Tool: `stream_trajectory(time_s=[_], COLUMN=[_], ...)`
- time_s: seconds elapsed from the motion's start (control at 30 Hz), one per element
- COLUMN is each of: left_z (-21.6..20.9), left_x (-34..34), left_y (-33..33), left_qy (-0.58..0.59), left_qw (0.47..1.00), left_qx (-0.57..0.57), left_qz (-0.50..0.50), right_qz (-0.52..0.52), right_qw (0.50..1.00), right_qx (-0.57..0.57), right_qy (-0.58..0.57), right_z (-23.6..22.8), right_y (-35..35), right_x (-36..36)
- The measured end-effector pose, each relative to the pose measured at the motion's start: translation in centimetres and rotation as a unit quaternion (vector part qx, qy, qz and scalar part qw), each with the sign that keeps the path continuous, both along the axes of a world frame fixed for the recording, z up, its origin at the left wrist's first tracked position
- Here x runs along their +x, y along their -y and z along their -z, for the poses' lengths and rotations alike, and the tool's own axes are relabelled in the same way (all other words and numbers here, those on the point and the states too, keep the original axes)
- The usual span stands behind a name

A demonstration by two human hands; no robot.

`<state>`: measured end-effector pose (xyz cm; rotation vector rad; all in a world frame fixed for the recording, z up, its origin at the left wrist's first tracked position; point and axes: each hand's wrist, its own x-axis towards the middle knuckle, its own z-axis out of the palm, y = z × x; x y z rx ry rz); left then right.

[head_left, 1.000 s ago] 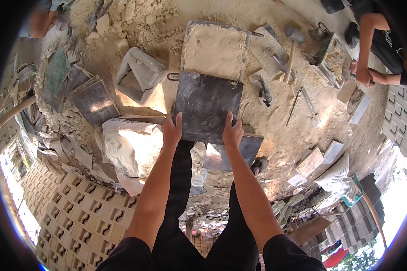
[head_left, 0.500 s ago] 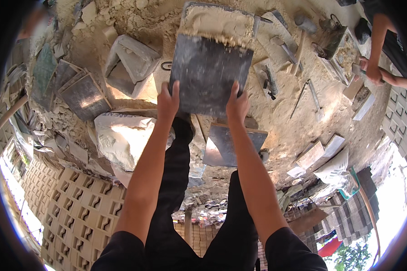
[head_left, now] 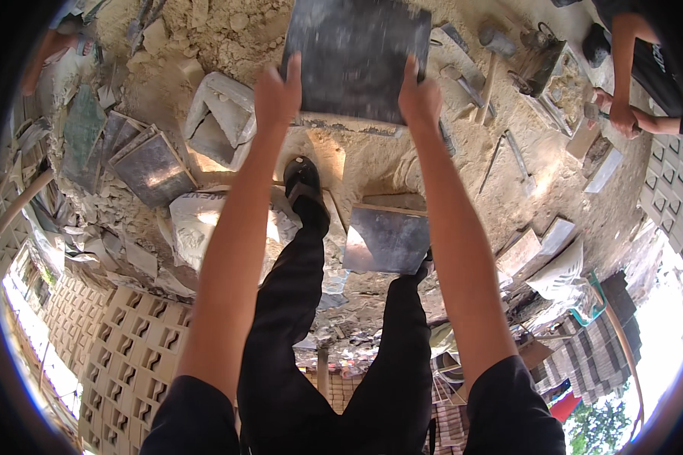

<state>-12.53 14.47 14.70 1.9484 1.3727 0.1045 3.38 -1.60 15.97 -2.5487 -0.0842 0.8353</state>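
A dark, flat square board point(head_left: 349, 61) is held out in front of me at the top of the view. My left hand point(head_left: 278, 95) grips its left edge with the thumb on the upper face. At the opposite edge my right hand point(head_left: 420, 98) holds it in the same way. Both hands are closed, and the fingers under the board are hidden. The sand-filled frame seen beyond the board before is out of sight. On the ground between my feet lies another dark board point(head_left: 385, 239).
Left are a broken concrete block point(head_left: 224, 114), dark boards point(head_left: 155, 171) and a pale sack point(head_left: 190, 227). Right lie a mallet point(head_left: 497, 44), a trowel-like tool point(head_left: 522, 167) and a box mould point(head_left: 558, 95). A co-worker's hands point(head_left: 624, 121) work beyond it. Patterned blocks point(head_left: 129, 341) stand stacked.
Both hands have moved the board forward, away from me, over where the sandy frame showed. My left shoe and the ground behind the board have come into view.
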Motion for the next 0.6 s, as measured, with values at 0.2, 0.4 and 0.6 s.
stream_trajectory(time_s=[0.2, 0.4, 0.6], left_z=[0.0, 2.2, 3.9], left_x=[-13.9, -20.3, -19.5], left_y=[11.5, 15.8, 15.5], left_qy=[-0.114, -0.117, -0.104], left_qw=[0.984, 0.982, 0.989], left_qx=[-0.128, -0.139, -0.101], left_qz=[-0.041, -0.055, -0.034], right_qz=[0.06, 0.077, 0.068], right_qw=[0.997, 0.991, 0.995], right_qx=[-0.046, -0.078, -0.075], right_qy=[-0.015, -0.079, -0.019], right_z=[0.5, 1.2, 4.4], right_y=[11.1, 14.4, 14.3], right_x=[-15.3, -20.8, -20.3])
